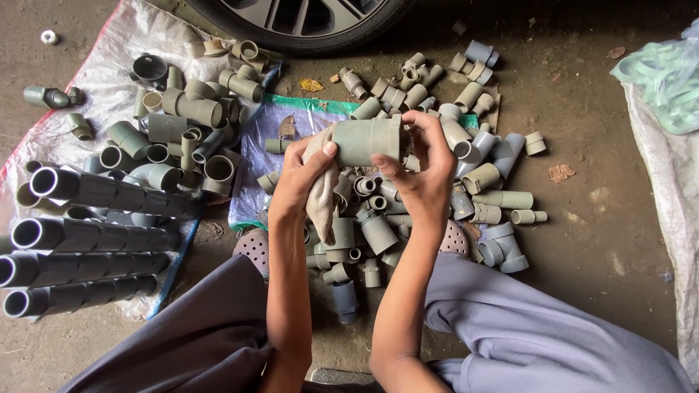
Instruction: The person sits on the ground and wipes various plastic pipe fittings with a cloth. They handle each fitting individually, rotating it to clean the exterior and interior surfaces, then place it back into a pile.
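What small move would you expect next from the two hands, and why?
Probably a wiping stroke: the left hand presses a cloth against one end of the grey pipe fitting, while the right hand grips its other end, holding it above the pile.

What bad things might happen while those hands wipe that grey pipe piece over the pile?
The short grey plastic pipe coupling is pinched only at its ends by the left hand and right hand, so it might slip and drop onto the heap of loose grey fittings. The beige cloth hangs low and might snag there.
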